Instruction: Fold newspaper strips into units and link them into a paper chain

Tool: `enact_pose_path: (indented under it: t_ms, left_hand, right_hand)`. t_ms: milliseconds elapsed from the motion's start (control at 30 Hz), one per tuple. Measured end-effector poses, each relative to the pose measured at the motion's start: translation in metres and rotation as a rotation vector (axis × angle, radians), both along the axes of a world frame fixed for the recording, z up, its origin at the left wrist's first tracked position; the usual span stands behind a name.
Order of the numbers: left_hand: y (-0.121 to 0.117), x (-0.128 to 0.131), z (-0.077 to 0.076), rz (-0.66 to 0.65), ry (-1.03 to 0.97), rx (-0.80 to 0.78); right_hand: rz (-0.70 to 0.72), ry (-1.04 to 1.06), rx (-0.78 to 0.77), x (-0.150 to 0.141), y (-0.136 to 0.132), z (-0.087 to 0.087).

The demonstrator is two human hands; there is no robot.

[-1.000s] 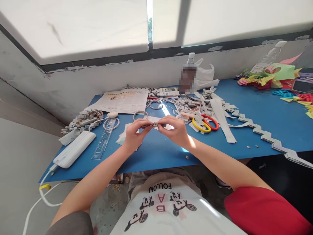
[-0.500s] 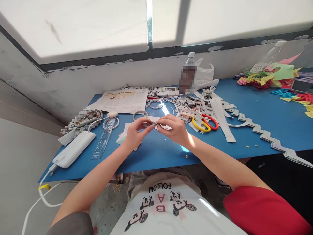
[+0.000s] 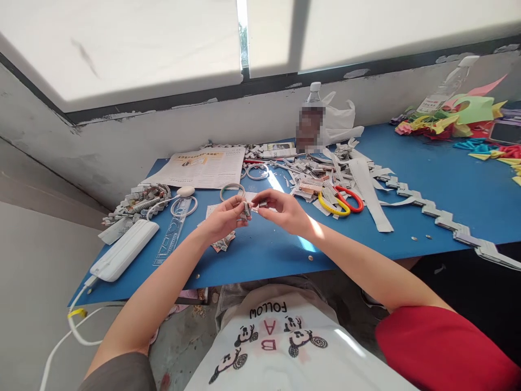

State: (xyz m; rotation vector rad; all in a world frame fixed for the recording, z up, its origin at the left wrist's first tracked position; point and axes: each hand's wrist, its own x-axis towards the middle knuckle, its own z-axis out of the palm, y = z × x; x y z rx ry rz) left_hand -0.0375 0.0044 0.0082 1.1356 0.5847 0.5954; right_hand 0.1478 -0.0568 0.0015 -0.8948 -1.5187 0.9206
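Over the blue table my two hands are close together, near its front middle. Between the fingers of my left hand is a folded newspaper piece, which stands up from the fingertips. My right hand pinches a small folded paper strip, partly hidden by the fingers. The two paper pieces almost meet; whether they are joined I cannot tell. Below my left hand lie printed paper scraps. Scissors with yellow and red handles rest on the paper pile to the right.
A newspaper sheet, a clear ruler and a white power bank with a cable lie left. Behind are a dark-filled bottle and heaped paper strips. A folded-paper chain runs off the right edge.
My hands have drawn slightly apart. The left has turned so its paper piece stands more upright, and more of the scraps below it shows. The camera view has shifted a little.
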Motion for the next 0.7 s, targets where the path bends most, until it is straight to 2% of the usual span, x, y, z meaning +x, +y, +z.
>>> enact_pose_path:
  t_ms: [133,333,500,700]
  left_hand:
    - [0.0014,-0.0029,0.0024,-0.046,-0.075,-0.084]
    - [0.0031,-0.0035,0.0009,-0.082,-0.075,-0.127]
    - [0.0058,-0.0016,-0.0007,-0.022,-0.028,-0.095]
    - [0.0069,0.0010,-0.0049,0.043,0.048,-0.069]
  right_hand:
    - [0.119,0.219,-0.141,0.0018,0.0028,0.0008]
    - [0.176,0.332,-0.241,0.0057,0.0062,0.0015]
    - [0.199,0.284,-0.242,0.0040,0.0059,0.0015]
    - [0.141,0.128,-0.183,0.0018,0.0047,-0.0017]
